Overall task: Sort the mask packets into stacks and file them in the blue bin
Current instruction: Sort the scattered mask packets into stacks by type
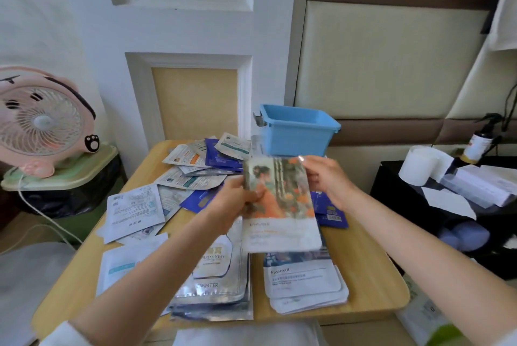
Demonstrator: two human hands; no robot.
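Both hands hold up a mask packet with an orange picture [279, 206] above the wooden table [363, 270]. My left hand [232, 203] grips its left edge. Its upper right corner is pinched by my right hand [327, 178]. Below it lies a stack of white and blue packets [303, 284] at the front right. A stack of silver packets [215, 287] sits to its left. Loose white and dark blue packets [179, 178] are scattered over the far left of the table. The blue bin [296, 130] stands at the table's far edge.
A pink fan [42, 124] stands on a green-lidded bin at the left, its white cord trailing down. At the right, a black stand carries a white roll [419, 166], a spray bottle [479, 141] and papers. A padded headboard rises behind the blue bin.
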